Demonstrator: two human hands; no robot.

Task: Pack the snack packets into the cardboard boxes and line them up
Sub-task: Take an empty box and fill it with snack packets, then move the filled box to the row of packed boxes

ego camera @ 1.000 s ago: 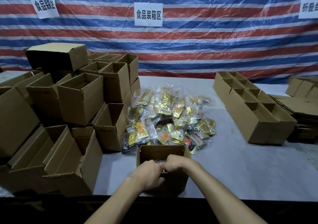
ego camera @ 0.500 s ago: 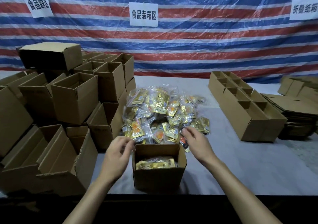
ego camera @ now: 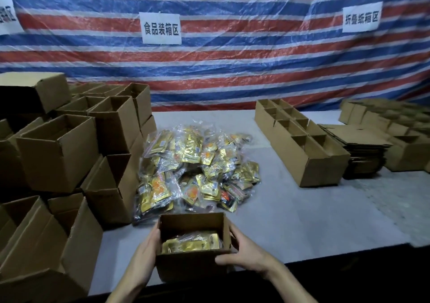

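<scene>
A small open cardboard box point(ego camera: 186, 266) stands at the table's near edge with gold snack packets point(ego camera: 192, 244) lying inside it. My left hand point(ego camera: 145, 253) grips its left wall, and my right hand point(ego camera: 244, 253) grips its right wall, thumb on the front. Just behind the box a heap of gold and clear snack packets point(ego camera: 197, 165) covers the middle of the table. A line of open boxes point(ego camera: 302, 144) runs along the right side.
Stacked open cardboard boxes point(ego camera: 60, 153) crowd the left side, some tipped over at the near left. Flattened cardboard sheets point(ego camera: 358, 149) and more boxes lie far right. A striped tarp with paper signs point(ego camera: 161, 28) hangs behind the grey table point(ego camera: 314, 219).
Both hands came out of the box, reached toward the packet heap, then dropped to grip the box's two sides. The view has swung to the right.
</scene>
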